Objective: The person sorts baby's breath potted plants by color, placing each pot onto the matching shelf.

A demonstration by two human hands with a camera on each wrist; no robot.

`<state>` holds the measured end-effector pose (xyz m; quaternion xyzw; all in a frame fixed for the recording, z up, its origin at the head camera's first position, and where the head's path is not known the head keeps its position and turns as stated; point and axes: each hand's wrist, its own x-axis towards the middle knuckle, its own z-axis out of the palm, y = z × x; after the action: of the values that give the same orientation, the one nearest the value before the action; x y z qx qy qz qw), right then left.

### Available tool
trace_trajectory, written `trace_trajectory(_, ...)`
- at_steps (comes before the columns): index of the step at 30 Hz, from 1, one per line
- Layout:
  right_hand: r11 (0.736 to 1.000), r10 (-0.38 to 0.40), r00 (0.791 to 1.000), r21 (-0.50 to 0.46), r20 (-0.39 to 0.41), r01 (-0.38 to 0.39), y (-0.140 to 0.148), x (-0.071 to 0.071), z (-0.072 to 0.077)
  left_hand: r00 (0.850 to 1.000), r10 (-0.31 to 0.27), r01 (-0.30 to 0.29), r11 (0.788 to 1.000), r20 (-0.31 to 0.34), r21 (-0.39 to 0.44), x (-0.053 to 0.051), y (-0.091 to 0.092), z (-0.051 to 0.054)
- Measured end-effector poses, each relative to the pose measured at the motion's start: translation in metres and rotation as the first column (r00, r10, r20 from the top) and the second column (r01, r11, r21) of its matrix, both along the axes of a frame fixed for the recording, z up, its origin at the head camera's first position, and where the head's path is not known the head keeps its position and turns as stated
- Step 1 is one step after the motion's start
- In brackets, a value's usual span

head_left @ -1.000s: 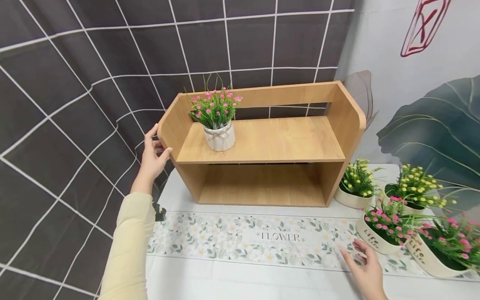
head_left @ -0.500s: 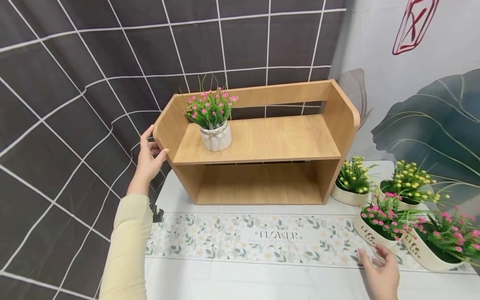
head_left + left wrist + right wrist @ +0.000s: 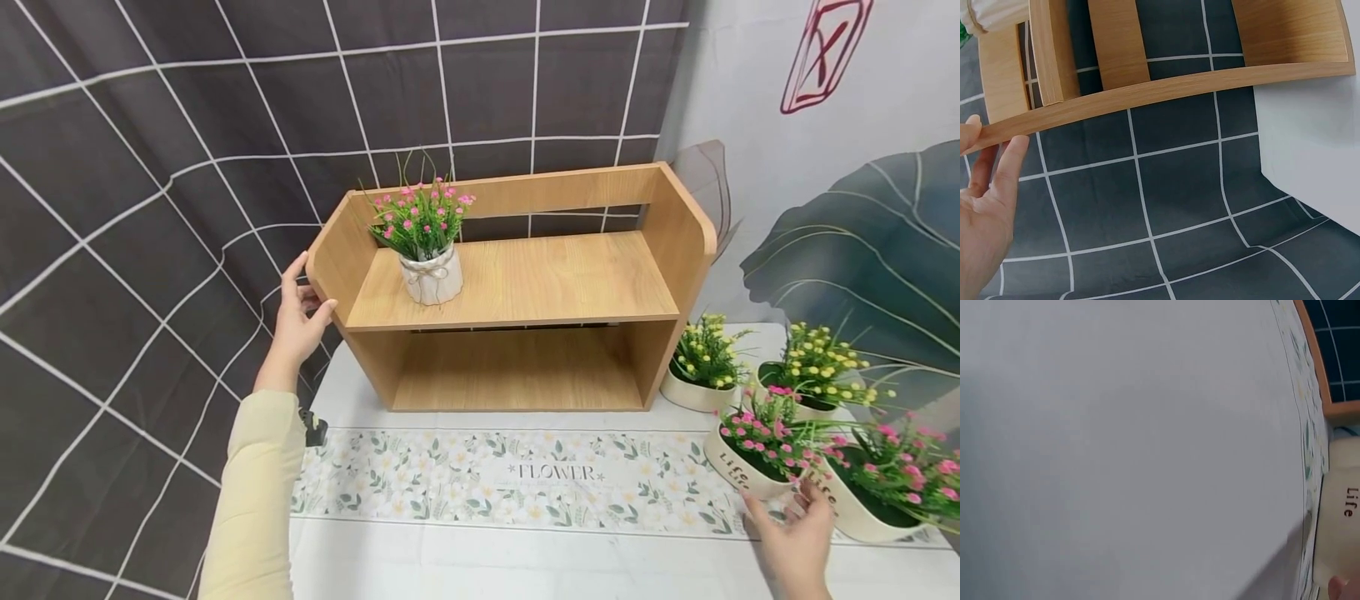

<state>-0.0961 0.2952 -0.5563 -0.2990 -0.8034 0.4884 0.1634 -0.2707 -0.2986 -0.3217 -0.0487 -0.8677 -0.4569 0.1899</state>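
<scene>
My left hand [image 3: 296, 321] holds the left side panel of a two-tier wooden shelf [image 3: 517, 325], and the left wrist view shows its thumb and fingers on either side of the panel edge [image 3: 1085, 106]. At the lower right, my right hand [image 3: 798, 533] is at the front of a cream oval pot of pink flowers [image 3: 750, 467] lettered "Life", thumb and fingers spread apart. Whether its fingertips touch the pot is unclear. In the right wrist view only a fingertip [image 3: 1338, 589] shows, beside a cream pot wall [image 3: 1341, 531].
A white pot of pink flowers [image 3: 433, 279] with a twine bow stands on the upper shelf board. Right of the shelf are two yellow-flowered pots [image 3: 697, 392] and another pink-flowered pot [image 3: 870, 508]. A floral "FLOWER" runner [image 3: 480, 479] crosses the white table; a gridded dark cloth [image 3: 150, 333] hangs behind.
My right hand has moved right over the table to the front pink-flowered pot. The left hand stays on the shelf panel. The head view has shifted slightly.
</scene>
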Motion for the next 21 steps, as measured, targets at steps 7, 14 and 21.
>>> trace_trajectory(7, 0.997, 0.075, 0.997, 0.003, 0.015, -0.075, 0.016, -0.009, 0.002, 1.000, -0.019, 0.019, 1.000, -0.022, 0.021, 0.001, 0.000, -0.001)
trace_trajectory(14, 0.995, 0.098, 0.993, -0.019, 0.063, -0.097, 0.025, -0.017, -0.004, 0.999, -0.021, 0.022, 1.000, -0.032, 0.019, 0.004, 0.002, -0.001)
trace_trajectory(21, 0.993, 0.116, 0.992, -0.008, 0.053, -0.116, 0.030, -0.025, -0.009, 0.999, -0.019, 0.019, 1.000, -0.033, 0.015, 0.003, 0.001, 0.000)
